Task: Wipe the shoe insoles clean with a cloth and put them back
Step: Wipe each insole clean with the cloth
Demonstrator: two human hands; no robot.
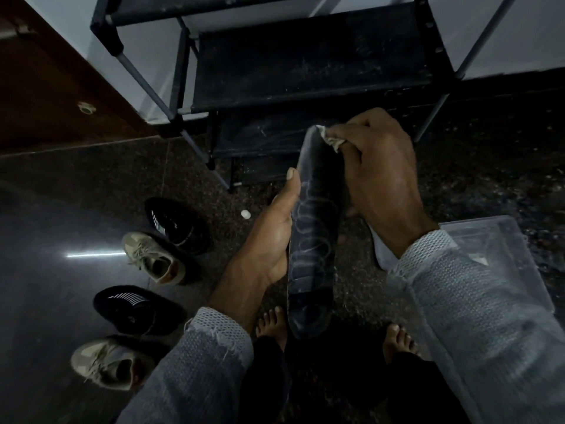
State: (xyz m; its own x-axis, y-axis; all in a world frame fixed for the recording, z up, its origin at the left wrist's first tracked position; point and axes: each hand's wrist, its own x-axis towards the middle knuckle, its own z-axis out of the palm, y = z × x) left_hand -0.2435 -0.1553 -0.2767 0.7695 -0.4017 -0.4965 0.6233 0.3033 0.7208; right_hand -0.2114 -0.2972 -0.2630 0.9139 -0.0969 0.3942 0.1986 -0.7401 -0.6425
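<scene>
Insole [312, 240] is up in the air in front of me, dark with faint loopy markings on it, toe end pointing away toward the shoe rack [305, 71] and heel end down near my bare feet. My left hand [272, 240] grips it along its left edge, thumb stretched up the side and fingers wrapped round behind. My right hand [382, 166] has the cloth [331, 137] bunched up in curled fingers and is pressing it against the far tip of the insole, so only a pale crumpled bit pokes out by the thumb.

On the floor to my left there's a row of four shoes: two black ones [177, 224] and two tan lace-up sneakers [153, 258], alternating. Something pale [382, 249] lies on the floor under my right wrist, can't tell if it's the other insole. A clear plastic box [513, 255] sits on the right, partly behind my sleeve. Pretty dim here.
</scene>
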